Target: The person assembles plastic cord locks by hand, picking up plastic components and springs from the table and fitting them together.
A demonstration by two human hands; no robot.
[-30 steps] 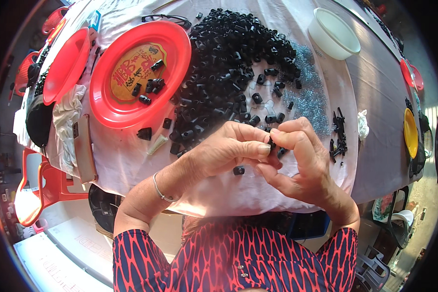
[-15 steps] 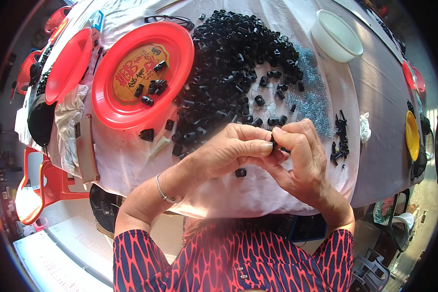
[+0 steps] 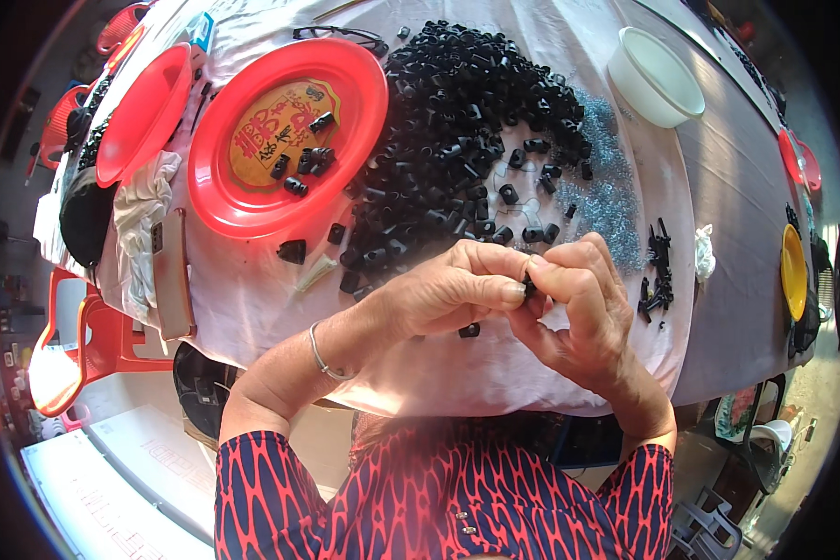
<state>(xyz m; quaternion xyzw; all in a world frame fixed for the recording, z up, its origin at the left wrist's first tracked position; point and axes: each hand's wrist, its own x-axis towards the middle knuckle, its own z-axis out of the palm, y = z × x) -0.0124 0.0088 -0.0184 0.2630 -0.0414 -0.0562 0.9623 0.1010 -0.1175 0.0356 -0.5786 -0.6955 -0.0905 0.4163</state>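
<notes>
The person holds one small black piece (image 3: pixel 529 286) in front of the body, above the near part of the cloth-covered bench (image 3: pixel 439 385). The left hand (image 3: pixel 448 289) has its thumb and forefinger pinched together on this piece, and the right hand (image 3: pixel 583 303) grips it also with the fingertips, the other fingers being curled. The fingers hide most of the piece, so its exact shape one cannot tell. Counting from this piece, a large heap of black parts (image 3: pixel 467 121) lies at eleven o'clock, and at one o'clock there spreads a pile of tiny silvery bits (image 3: pixel 607 177), with a white bowl (image 3: pixel 658 79) farther out. Thin black rods (image 3: pixel 661 271) lie at three o'clock. At ten o'clock stands a round red tray (image 3: pixel 215 201), which carries several black parts.
</notes>
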